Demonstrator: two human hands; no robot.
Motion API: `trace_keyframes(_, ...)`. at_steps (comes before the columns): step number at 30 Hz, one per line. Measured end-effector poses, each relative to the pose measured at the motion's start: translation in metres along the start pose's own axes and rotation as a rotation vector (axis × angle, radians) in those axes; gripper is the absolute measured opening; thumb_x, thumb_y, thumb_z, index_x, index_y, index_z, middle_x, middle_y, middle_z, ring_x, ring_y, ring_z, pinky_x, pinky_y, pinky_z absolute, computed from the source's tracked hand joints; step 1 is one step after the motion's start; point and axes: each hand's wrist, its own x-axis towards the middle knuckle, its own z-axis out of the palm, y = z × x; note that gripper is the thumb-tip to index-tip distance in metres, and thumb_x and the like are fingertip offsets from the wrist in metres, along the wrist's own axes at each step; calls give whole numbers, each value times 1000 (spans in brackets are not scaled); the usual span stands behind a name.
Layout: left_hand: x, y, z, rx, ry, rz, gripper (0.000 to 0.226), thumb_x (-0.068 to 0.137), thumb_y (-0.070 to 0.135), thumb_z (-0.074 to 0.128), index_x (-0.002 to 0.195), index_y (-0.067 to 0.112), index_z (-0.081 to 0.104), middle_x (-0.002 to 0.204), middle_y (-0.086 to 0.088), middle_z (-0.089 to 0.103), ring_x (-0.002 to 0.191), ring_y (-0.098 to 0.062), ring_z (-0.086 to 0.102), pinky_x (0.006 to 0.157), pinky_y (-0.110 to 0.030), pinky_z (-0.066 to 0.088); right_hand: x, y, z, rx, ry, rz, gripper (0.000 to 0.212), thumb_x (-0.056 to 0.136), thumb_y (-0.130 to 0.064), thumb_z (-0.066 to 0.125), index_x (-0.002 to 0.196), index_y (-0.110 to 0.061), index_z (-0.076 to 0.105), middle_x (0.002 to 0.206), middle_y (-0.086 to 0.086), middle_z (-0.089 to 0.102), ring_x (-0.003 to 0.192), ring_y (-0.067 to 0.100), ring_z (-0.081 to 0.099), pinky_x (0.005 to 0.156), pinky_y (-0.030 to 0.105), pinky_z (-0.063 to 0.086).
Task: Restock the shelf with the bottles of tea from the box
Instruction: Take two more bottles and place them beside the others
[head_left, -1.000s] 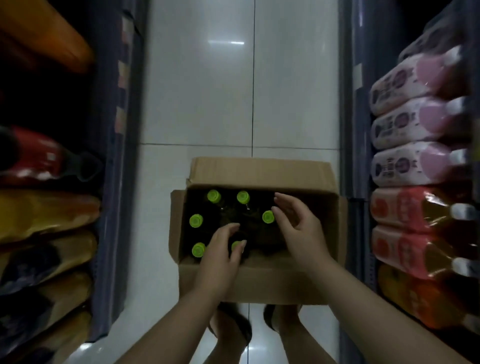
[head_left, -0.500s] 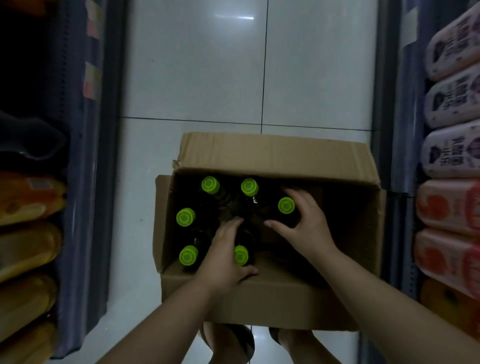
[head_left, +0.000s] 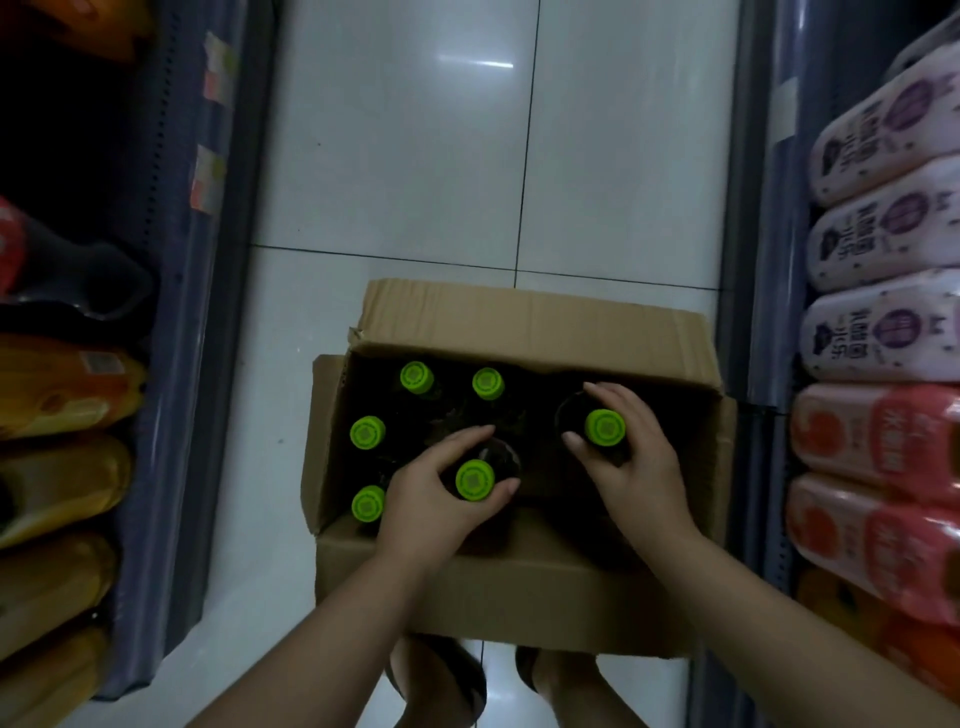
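Note:
An open cardboard box (head_left: 519, 587) stands on the floor between my feet and the aisle. Dark tea bottles with green caps stand upright inside it. My left hand (head_left: 431, 499) is wrapped around the neck of one green-capped bottle (head_left: 474, 479) near the box's front. My right hand (head_left: 639, 457) grips a second green-capped bottle (head_left: 604, 427) at the box's right side, raised a little above the others. Several more bottles stay in the box, with caps at the back (head_left: 416, 377) and along the left (head_left: 367, 432). Their bodies are lost in the dark interior.
White floor tiles (head_left: 415, 182) run up the aisle. A shelf on the left (head_left: 171, 312) holds orange and yellow bottles lying toward me. The right shelf (head_left: 763, 260) carries pink-and-white bottles (head_left: 883, 332) above red ones (head_left: 878, 452). My feet (head_left: 441, 680) are right behind the box.
Both hands reached into the box and closed on a bottle each. The two gripped bottles have risen slightly. The camera moved closer to the box.

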Motion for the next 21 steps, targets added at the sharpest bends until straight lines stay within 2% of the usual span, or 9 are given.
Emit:
trace_keyframes(3,-17,40,-13,-12,21,19,52,64,38,84,112,45,65,114,24,65,111,9,56,98,-29,50,-19,-36,-33,81,59,-28,45,83,-19,69,127,-22,56,135,-3,52,130,9,44,109,25,35)
trace_keyframes(6,-43,99,-33,42,24,126,53,59,53,77,110,49,63,107,35,61,108,0,59,93,-32,52,-39,-85,-74,185,134,-71,40,83,-30,66,122,-23,57,128,-5,56,124,6,49,103,20,39)
trace_keyframes(8,-64,147,-49,44,25,227,52,57,58,72,107,49,64,108,40,56,102,-3,59,89,-28,52,-55,-123,-107,228,176,-117,36,82,-36,61,117,-27,58,123,-6,57,120,4,51,100,18,40)
trace_keyframes(11,-100,218,-75,4,31,337,48,58,57,71,105,50,64,110,36,58,103,-5,56,87,-20,47,-85,-183,-157,243,224,-167,29,84,-38,61,112,-34,59,120,-2,58,118,12,54,102,34,44)
trace_keyframes(13,-126,264,-93,-22,29,402,49,59,56,73,107,50,64,108,32,61,103,-5,56,85,-14,43,-110,-224,-190,237,274,-192,27,85,-46,60,111,-38,59,119,-6,58,118,16,54,102,42,44)
trace_keyframes(15,-155,310,-111,-27,20,484,49,60,57,73,108,48,65,106,31,63,102,-4,54,83,-10,40,-137,-268,-223,248,334,-221,27,85,-53,56,110,-44,58,118,-15,56,117,14,54,101,39,44)
trace_keyframes(17,-187,353,-129,-43,2,543,48,59,56,73,105,45,66,104,30,64,102,-2,53,82,-10,40,-166,-309,-255,280,393,-233,26,85,-50,58,110,-44,59,116,-15,58,114,13,56,99,38,45)
trace_keyframes(19,-220,390,-144,-83,-26,600,44,60,55,73,101,42,66,106,25,66,106,-6,54,85,-15,42,-199,-344,-281,349,451,-211,29,82,-42,62,110,-35,62,117,-4,61,113,16,58,97,40,47)
trace_keyframes(21,-252,423,-159,-133,-82,677,42,63,53,73,100,38,64,107,19,67,108,-14,57,89,-28,46,-236,-377,-302,397,527,-201,31,81,-37,63,111,-29,64,118,2,63,113,16,60,94,34,49)
